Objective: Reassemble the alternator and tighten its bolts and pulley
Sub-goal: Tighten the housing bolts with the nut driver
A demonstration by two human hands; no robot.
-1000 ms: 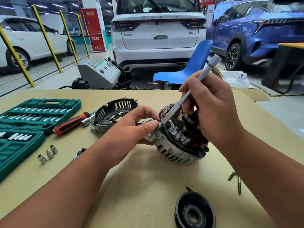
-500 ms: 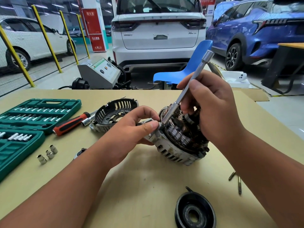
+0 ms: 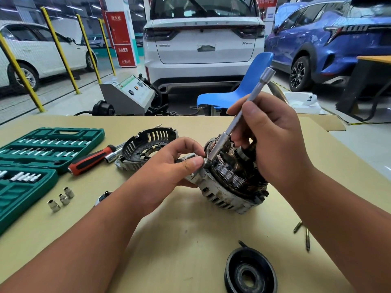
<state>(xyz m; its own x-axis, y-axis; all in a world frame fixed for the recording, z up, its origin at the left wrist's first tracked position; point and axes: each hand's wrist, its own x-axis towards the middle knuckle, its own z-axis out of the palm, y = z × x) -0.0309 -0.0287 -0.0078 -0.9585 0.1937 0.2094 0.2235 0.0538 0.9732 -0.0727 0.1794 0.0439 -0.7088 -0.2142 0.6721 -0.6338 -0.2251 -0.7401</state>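
Both hands are busy: your left hand (image 3: 169,168) pinches the alternator (image 3: 224,197) at its rim, steadying it on the worktop (image 3: 190,240); your right hand (image 3: 275,142) curls round the extension bar (image 3: 259,86), its long axis slanting down-left onto the rim just beside your left thumb.

1. Bright, even indoor light; ceiling strip lamps (image 3: 51,8) show far behind and left of the alternator (image 3: 230,182).
2. Shadows soft and faint: one on the table (image 3: 190,240) just under the alternator, a darker one beneath the left hand (image 3: 169,168) at its left side.
3. Small glare streaks on the extension bar (image 3: 257,92) rising above the alternator.
4. Wide-angle bend: yellow posts (image 3: 57,49) far left of the alternator lean outward.
5. Focus crisp near and far.
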